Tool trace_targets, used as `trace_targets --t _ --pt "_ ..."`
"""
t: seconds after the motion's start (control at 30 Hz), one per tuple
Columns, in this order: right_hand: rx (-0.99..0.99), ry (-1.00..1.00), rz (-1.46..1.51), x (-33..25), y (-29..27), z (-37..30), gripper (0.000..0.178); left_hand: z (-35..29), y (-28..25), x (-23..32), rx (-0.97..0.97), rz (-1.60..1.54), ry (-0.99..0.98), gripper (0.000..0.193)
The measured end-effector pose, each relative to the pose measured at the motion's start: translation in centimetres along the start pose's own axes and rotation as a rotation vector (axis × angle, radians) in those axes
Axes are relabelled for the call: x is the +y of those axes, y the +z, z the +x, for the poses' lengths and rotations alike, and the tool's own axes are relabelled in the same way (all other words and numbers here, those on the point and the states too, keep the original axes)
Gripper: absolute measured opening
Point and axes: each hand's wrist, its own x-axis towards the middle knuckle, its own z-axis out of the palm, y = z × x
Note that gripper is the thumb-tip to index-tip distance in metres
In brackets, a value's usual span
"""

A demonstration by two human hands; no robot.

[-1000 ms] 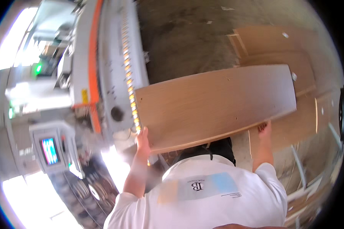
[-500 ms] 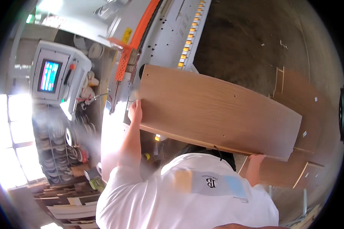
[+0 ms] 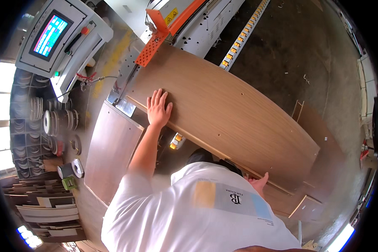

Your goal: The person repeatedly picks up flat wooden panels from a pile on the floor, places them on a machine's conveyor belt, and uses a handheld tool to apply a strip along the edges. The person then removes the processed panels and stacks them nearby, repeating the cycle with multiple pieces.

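Note:
A long brown wood-grain panel (image 3: 214, 105) with small drilled holes lies slanted across the view. Its far left end rests on the machine bed, next to an orange perforated guard (image 3: 152, 48). My left hand (image 3: 158, 110) is flat on the panel's top near that end, fingers spread and pointing away from me. At the near edge, toward the right end, my right hand (image 3: 258, 183) grips the panel's rim; some of its fingers are hidden. The panel's underside does not show.
A control console (image 3: 50, 35) with a lit screen stands at far left. A second brown panel (image 3: 113, 147) lies left of my arm. A roller rail (image 3: 243, 35) extends beyond the panel. More boards (image 3: 319, 130) are at right, and edging rolls (image 3: 61, 122) at left.
The panel's left end has come to lie by the orange guard. My left hand has gone from gripping the end to lying flat on top. The whole view has swung round.

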Motion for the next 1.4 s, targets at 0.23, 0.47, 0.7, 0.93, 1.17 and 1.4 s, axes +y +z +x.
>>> trace_targets --t 0.23,0.47,0.7,0.93,1.17,1.4 --pt "-0.154 0.089 -0.171 2.5 2.0 -2.1 0.067 2.6 -0.6 -3.8 0.038 -0.059 -0.008 0.05" --pt "-0.074 0.05 -0.279 1.1 4.0 0.2 0.061 4.0 -0.3 -3.4 0.082 -0.089 -0.002 0.048" --pt "-0.028 -0.095 -0.229 -0.2 8.8 1.3 0.06 7.9 1.3 -2.7 0.129 -0.086 0.006 0.048" --pt "-0.346 -0.107 -0.072 -3.4 12.3 4.5 0.046 14.4 4.0 0.1 0.188 -0.06 0.115 0.044" --pt "-0.429 -0.44 -0.289 -4.0 13.7 6.5 0.051 16.5 7.1 4.5 0.383 -0.079 0.157 0.029" --pt "-0.383 -0.408 -0.671 -5.5 4.2 11.2 0.048 0.5 11.2 23.7 -0.374 -1.443 0.078 0.016"
